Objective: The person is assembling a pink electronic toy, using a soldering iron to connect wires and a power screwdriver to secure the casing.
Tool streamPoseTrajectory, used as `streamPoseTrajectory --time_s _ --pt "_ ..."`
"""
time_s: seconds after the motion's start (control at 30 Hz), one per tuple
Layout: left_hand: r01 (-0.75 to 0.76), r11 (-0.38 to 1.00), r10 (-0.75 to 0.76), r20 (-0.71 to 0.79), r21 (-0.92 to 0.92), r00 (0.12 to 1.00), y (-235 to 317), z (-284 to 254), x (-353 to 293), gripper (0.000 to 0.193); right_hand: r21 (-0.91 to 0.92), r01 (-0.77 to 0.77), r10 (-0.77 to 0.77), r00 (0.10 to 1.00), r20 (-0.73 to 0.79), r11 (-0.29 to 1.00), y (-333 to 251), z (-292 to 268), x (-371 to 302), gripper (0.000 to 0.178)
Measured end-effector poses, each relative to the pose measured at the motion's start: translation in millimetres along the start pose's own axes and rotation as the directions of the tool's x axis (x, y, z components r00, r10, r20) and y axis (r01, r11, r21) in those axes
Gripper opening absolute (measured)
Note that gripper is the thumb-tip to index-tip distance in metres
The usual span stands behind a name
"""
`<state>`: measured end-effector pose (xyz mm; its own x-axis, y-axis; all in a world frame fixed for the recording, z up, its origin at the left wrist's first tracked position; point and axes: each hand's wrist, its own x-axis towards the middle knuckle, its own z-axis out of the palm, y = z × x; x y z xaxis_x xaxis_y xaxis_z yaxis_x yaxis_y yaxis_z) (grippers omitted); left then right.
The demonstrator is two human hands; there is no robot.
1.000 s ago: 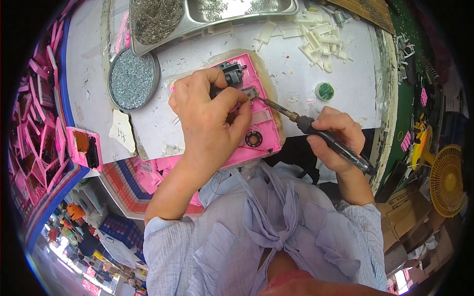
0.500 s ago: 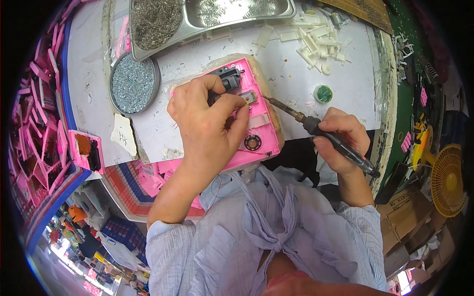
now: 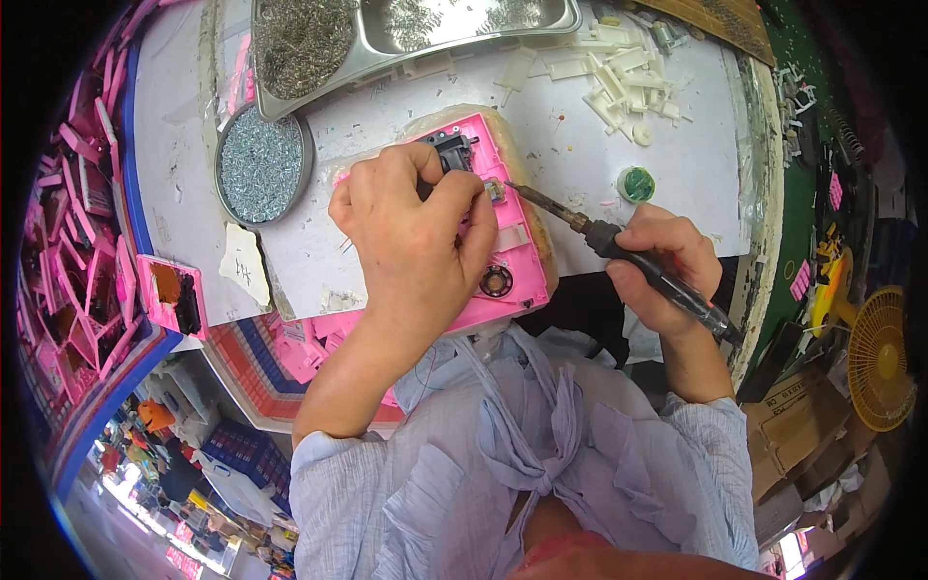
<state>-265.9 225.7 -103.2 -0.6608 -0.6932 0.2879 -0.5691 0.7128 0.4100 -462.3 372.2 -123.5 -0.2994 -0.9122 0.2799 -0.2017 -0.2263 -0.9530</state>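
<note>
My right hand (image 3: 669, 266) grips a black soldering iron (image 3: 628, 248), its tip pointing left at a small metal-and-board part (image 3: 496, 189) inside a pink plastic housing (image 3: 527, 253). The tip is close to that part; whether it touches cannot be told. Over the housing's left half is my left hand (image 3: 411, 217), thumb and fingers pinched together beside the same part. What they pinch is hidden by the hand. A dark grey mechanism (image 3: 450, 150) sits in the housing above my fingers, and a round black speaker (image 3: 496, 281) lies nearer to me.
A round dish of small screws (image 3: 261, 164) stands left. Behind is a metal tray (image 3: 411, 60) holding springs. White plastic parts (image 3: 623, 82) lie back right, near a small green-filled pot (image 3: 635, 184). Pink housings (image 3: 82, 242) crowd the far left; a yellow fan (image 3: 880, 356) stands right.
My left hand has shifted slightly right, covering more of the small part. The soldering iron's tip has moved a little left and up toward it.
</note>
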Motion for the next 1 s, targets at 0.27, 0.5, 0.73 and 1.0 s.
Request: streamPoseTrajectory --time_s 0.27,0.5,0.73,1.0 --pt "-0.011 1.0 0.011 -0.003 0.009 1.0 -1.6 2.3 0.2 0.012 -0.014 0.017 -0.017 1.0 0.017 1.0 4.9 1.8 0.7 0.027" --pt "-0.015 1.0 0.015 -0.001 0.011 1.0 -2.5 2.5 -0.4 0.013 -0.018 0.034 -0.034 0.999 0.006 0.999 7.1 5.9 3.0 0.027" --pt "-0.029 0.999 0.029 0.0 0.014 1.0 -2.1 1.3 0.9 0.012 -0.109 0.119 -0.112 0.991 0.072 0.987 6.8 3.7 6.8 0.029" --pt "-0.054 0.997 0.055 -0.005 0.045 0.998 0.1 1.8 2.4 0.012 -0.158 0.249 -0.236 0.967 0.096 0.956 8.0 2.7 6.7 0.033"
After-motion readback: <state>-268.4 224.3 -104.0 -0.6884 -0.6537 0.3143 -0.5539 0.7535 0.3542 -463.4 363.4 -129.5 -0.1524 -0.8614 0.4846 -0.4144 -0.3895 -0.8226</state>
